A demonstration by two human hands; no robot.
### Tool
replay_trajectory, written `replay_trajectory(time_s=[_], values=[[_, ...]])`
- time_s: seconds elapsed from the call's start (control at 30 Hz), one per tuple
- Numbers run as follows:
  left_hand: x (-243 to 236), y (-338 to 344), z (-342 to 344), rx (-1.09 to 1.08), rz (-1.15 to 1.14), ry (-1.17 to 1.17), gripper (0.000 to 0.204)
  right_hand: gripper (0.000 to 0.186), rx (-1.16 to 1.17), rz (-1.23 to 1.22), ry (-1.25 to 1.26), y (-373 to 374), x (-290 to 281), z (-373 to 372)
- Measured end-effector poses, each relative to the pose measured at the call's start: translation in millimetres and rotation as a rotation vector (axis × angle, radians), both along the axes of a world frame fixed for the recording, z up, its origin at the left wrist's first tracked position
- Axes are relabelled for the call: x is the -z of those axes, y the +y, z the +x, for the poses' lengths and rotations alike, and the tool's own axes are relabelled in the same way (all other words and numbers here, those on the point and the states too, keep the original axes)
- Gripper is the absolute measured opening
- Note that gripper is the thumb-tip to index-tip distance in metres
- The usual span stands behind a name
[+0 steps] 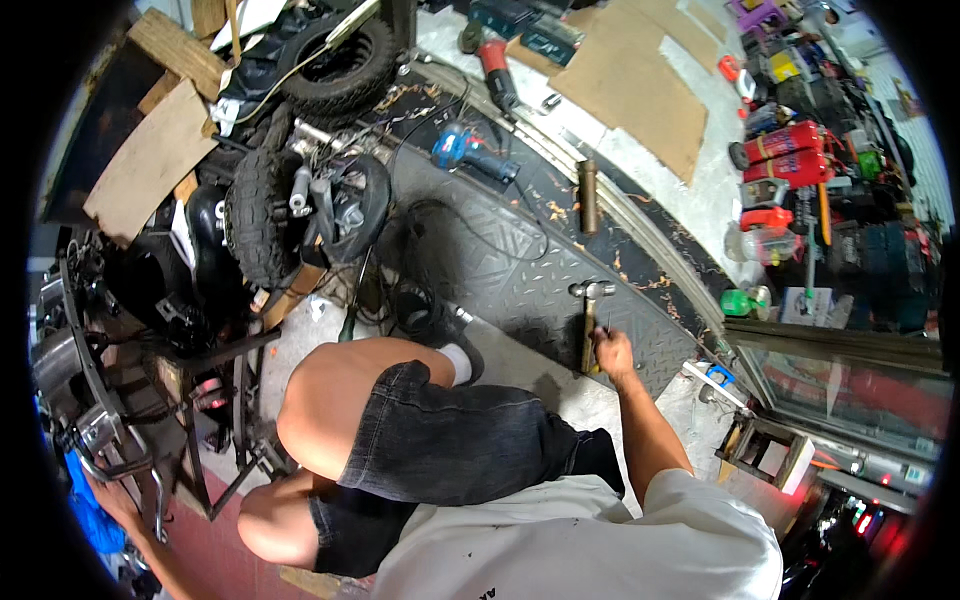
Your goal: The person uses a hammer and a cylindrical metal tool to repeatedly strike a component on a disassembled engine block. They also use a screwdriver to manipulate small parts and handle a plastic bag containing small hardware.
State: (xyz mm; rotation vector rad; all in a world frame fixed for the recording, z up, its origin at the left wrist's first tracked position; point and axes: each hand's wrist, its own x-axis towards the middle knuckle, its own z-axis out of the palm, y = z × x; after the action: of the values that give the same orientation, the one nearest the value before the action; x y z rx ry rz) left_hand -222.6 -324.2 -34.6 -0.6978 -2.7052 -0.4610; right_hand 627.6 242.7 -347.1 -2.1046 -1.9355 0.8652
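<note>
My right hand (614, 352) is closed beside the handle of a hammer (591, 289) on the grey diamond-plate mat (515, 270); a small dark item shows at my fingertips, and I cannot make out whether the handle is gripped too. At the far left, my left hand (112, 492) is at a bent metal tube frame (150, 470) near a blue bundle (85, 510), its fingers mostly hidden. My bent knees and one shoe are below, close to the mat.
Tires (335, 75), cardboard (140, 165) and metal parts crowd the left. A blue power tool (470, 160), a red grinder (495, 70) and a metal cylinder (587, 195) lie ahead along a door track. Red cylinders (785, 150) and clutter line the right, beside a glass panel (830, 385).
</note>
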Motion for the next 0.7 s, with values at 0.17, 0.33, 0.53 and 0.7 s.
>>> replay_trajectory(time_s=[0.17,0.33,0.53,0.7], values=[[4,-38,-24,-0.011,0.077,-0.137,0.052,0.040,-0.256,-0.251,-0.151,-28,27,-31],[8,-41,-32,0.032,0.079,-0.043,0.031,0.038,-0.364,-0.390,0.104,5,38,-91],[0,-25,6,-0.134,0.056,-0.097,0.034,0.039,-0.567,-0.304,0.144,84,28,-144],[-22,56,59,-0.158,-0.012,-0.009,0.052,0.038,-0.471,-0.121,0.352,169,-48,-209]])
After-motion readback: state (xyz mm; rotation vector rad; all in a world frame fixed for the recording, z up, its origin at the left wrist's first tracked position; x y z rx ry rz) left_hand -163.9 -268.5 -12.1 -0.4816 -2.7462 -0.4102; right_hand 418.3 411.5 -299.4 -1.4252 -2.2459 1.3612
